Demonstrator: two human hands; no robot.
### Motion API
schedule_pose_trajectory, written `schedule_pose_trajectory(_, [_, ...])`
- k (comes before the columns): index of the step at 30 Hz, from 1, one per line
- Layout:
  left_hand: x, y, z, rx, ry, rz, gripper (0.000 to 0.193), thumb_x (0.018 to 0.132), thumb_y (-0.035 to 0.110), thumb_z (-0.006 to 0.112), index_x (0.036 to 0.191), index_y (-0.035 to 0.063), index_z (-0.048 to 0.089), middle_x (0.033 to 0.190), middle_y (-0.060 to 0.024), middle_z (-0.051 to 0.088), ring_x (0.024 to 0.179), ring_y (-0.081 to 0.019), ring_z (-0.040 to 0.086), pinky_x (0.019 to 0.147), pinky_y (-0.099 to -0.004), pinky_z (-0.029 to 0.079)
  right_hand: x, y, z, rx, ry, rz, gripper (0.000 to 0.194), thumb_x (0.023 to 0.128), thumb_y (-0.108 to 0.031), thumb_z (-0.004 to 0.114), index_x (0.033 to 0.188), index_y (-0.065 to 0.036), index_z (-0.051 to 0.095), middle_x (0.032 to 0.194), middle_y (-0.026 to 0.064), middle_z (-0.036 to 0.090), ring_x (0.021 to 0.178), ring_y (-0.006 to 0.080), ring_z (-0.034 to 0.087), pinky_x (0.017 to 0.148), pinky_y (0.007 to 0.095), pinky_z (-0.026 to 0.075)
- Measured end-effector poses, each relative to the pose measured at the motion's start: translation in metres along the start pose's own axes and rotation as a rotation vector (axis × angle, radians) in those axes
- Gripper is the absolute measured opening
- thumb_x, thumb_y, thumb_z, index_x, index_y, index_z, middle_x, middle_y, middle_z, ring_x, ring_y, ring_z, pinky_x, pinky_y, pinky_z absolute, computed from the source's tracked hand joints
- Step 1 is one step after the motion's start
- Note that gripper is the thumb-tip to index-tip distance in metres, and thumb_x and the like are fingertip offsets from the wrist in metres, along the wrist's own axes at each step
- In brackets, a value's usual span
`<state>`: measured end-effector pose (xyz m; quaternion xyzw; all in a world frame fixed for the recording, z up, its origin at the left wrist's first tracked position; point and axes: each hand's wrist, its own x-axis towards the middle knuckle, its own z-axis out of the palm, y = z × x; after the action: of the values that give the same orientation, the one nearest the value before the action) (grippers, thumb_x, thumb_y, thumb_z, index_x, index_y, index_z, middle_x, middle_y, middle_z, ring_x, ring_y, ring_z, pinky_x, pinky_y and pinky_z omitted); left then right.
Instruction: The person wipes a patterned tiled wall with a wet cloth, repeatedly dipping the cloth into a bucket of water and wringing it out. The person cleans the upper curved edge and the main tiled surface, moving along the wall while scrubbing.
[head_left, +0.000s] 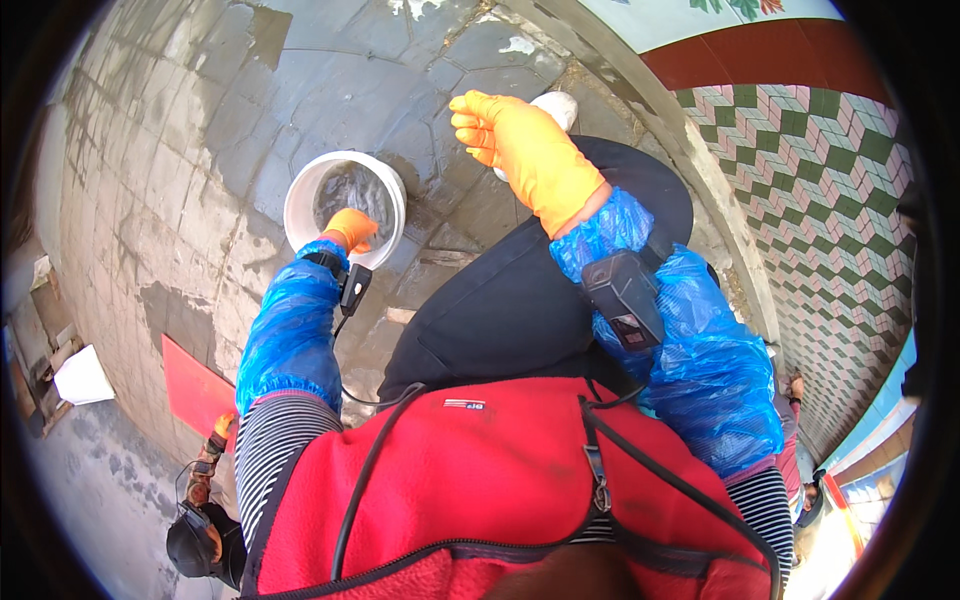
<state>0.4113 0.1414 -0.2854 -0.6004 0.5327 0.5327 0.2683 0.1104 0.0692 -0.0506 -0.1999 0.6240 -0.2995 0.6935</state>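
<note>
My left hand (350, 229), in an orange rubber glove, reaches over the near rim of a white plastic bucket (295, 196). Water (358, 184) stirs inside the bucket. The left fingertips are partly hidden, so whether they hold anything does not show. My right hand (529, 154), gloved the same way, hovers above the paving to the right of the bucket. Its fingers are loosely bent and a little apart, with nothing visible in them. Behind it, a white rounded thing (559, 111), perhaps a shoe, is partly covered. Blue plastic sleeve covers (289, 330) wrap both forearms.
Wet stone paving (360, 90) surrounds the bucket. A concrete curb (720, 187) and patterned tiled wall (810, 202) run along the right. At lower left, a person in a dark cap (191, 544) is beside a red board (195, 386). Another person (791, 439) is at far right.
</note>
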Motion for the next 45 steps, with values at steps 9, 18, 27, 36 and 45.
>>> schedule_pose_trajectory(9, [-0.006, -0.023, 0.017, -0.239, 0.218, 0.113, 0.028, 0.082, 0.031, 0.066, 0.090, 0.0059, 0.074, 0.092, -0.0218, 0.070, 0.089, -0.0385, 0.068, 0.081, -0.0407, 0.053, 0.004, -0.004, 0.012, -0.037, -0.015, 0.023, 0.028, 0.098, -0.033, 0.060, 0.111, -0.009, 0.069, 0.102, -0.0001, 0.068, 0.089, 0.0099, 0.062, 0.079, 0.0277, 0.048])
schedule_pose_trajectory(18, [-0.095, -0.045, 0.002, -0.612, 0.763, 0.098, 0.032, 0.089, 0.023, 0.068, 0.112, -0.0001, 0.070, 0.100, -0.0094, 0.071, 0.083, -0.0213, 0.066, 0.078, -0.0311, 0.052, 0.008, -0.005, 0.018, -0.062, -0.040, 0.002, 0.030, 0.097, -0.034, 0.059, 0.110, -0.009, 0.070, 0.101, -0.0003, 0.067, 0.090, 0.0110, 0.061, 0.082, 0.0283, 0.047])
schedule_pose_trajectory(27, [-0.277, 0.024, -0.051, -0.895, 0.833, 0.140, 0.020, 0.095, 0.023, 0.067, 0.100, 0.0045, 0.071, 0.072, 0.0010, 0.064, 0.055, -0.0046, 0.054, 0.048, -0.0183, 0.036, 0.001, -0.004, 0.014, -0.035, -0.038, -0.034, 0.028, 0.097, -0.032, 0.059, 0.108, -0.009, 0.071, 0.102, 0.0010, 0.068, 0.090, 0.0112, 0.061, 0.081, 0.0283, 0.048])
schedule_pose_trajectory(36, [-0.190, 0.017, -0.028, -0.830, 0.708, 0.240, 0.027, 0.095, 0.024, 0.064, 0.111, 0.0033, 0.069, 0.083, -0.0002, 0.066, 0.066, -0.0088, 0.059, 0.059, -0.0229, 0.046, 0.003, -0.003, 0.009, 0.023, -0.028, -0.042, 0.028, 0.096, -0.032, 0.061, 0.107, -0.008, 0.071, 0.102, 0.0014, 0.069, 0.089, 0.0116, 0.062, 0.081, 0.0282, 0.049])
schedule_pose_trajectory(45, [-0.095, -0.013, 0.022, -0.795, 0.544, 0.094, 0.031, 0.091, 0.021, 0.065, 0.113, 0.0002, 0.068, 0.087, -0.0073, 0.070, 0.067, -0.0153, 0.062, 0.064, -0.0296, 0.051, 0.013, 0.002, 0.024, -0.122, -0.054, -0.056, 0.030, 0.095, -0.032, 0.061, 0.108, -0.007, 0.071, 0.100, -0.0007, 0.068, 0.087, 0.0125, 0.062, 0.081, 0.0298, 0.048])
